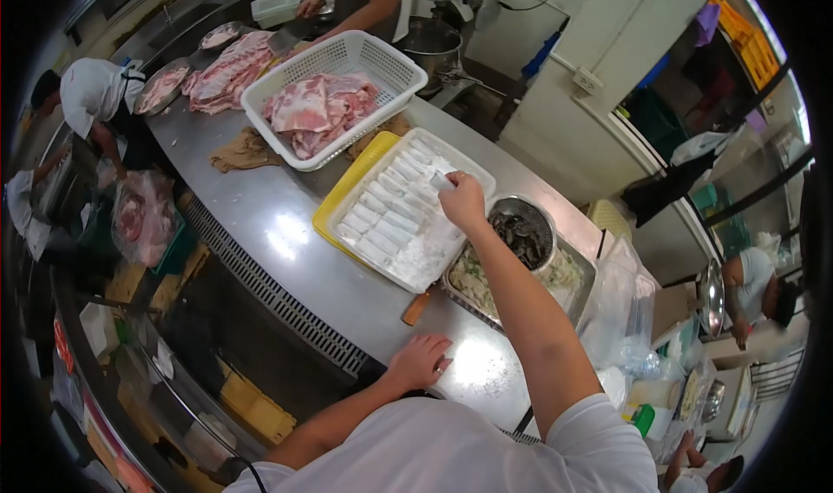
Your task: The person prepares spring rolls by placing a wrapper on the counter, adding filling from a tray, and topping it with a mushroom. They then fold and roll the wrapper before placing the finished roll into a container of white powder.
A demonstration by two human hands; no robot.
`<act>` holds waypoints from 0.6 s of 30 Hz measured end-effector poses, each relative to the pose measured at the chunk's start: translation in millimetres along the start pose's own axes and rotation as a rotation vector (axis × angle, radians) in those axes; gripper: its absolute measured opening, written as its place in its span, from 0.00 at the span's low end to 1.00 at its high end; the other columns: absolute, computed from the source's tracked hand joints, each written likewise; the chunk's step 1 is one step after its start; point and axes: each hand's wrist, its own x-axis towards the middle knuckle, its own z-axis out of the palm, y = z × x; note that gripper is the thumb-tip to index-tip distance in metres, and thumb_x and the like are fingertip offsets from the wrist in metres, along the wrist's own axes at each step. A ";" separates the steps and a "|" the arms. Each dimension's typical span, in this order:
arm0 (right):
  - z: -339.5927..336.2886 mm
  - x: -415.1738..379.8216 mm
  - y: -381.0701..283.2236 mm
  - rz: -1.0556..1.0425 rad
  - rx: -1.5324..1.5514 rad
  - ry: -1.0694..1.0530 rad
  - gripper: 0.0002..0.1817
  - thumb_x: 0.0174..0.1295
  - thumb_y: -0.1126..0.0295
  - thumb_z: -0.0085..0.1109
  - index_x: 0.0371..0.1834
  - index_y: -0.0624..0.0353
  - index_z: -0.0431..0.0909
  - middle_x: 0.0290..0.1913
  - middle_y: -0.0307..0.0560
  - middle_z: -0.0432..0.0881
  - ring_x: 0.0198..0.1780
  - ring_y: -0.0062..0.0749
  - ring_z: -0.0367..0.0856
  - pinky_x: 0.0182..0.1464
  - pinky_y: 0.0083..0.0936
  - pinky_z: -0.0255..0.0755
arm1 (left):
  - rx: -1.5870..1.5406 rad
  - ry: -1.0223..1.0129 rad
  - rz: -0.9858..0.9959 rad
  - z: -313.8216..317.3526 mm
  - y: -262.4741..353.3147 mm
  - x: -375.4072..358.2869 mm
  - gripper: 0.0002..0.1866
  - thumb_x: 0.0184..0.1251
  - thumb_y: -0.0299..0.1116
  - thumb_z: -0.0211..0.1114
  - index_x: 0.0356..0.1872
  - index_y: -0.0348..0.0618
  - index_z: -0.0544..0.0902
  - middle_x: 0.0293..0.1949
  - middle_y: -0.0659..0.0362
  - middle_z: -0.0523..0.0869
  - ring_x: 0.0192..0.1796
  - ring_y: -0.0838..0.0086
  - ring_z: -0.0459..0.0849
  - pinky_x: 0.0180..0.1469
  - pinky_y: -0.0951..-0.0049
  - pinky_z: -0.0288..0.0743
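My right hand [462, 200] is closed on a small white roll [443, 181], holding it over the right side of a white tray [425, 283]. Rows of similar pale, powder-dusted rolls [386, 204] lie in the tray, with loose white powder beside them. My left hand [419, 360] lies on the table's front edge, fingers loosely stretched, holding nothing. Just beyond it is a wooden handle [416, 309], its other end hidden under the tray. Right of the tray, partly behind my right forearm, stands a metal colander [545, 224] of dark, shrimp-like pieces, on a metal pan of pale chopped filling [473, 282].
A yellow board [325, 218] lies under the tray. Behind stands a white basket [403, 70] of raw meat, with a brown cloth [245, 150] beside it. More meat slabs [232, 70] lie farther left. A co-worker [373, 7] works across the table; others are at the sides.
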 end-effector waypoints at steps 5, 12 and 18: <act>30.1 26.3 13.3 -0.073 -0.116 -0.112 0.22 0.61 0.73 0.66 0.59 0.66 0.91 0.55 0.68 0.93 0.60 0.60 0.92 0.64 0.44 0.84 | -0.040 0.038 0.034 -8.3 2.9 2.9 0.21 0.77 0.41 0.71 0.63 0.39 0.84 0.62 0.50 0.87 0.65 0.53 0.84 0.69 0.51 0.77; 31.9 24.4 6.7 0.235 -0.221 -0.183 0.24 0.63 0.70 0.66 0.63 0.66 0.89 0.56 0.70 0.93 0.61 0.62 0.92 0.65 0.46 0.84 | -0.049 0.031 0.045 -5.9 0.1 3.3 0.21 0.78 0.41 0.70 0.63 0.38 0.84 0.61 0.50 0.87 0.65 0.53 0.84 0.69 0.50 0.77; 17.2 -3.6 -9.6 0.196 -0.180 -0.070 0.22 0.64 0.67 0.65 0.60 0.66 0.89 0.57 0.70 0.92 0.61 0.67 0.90 0.65 0.51 0.83 | -0.104 0.011 0.012 -3.7 -0.5 1.7 0.21 0.75 0.40 0.73 0.63 0.40 0.86 0.61 0.50 0.88 0.66 0.51 0.84 0.71 0.49 0.76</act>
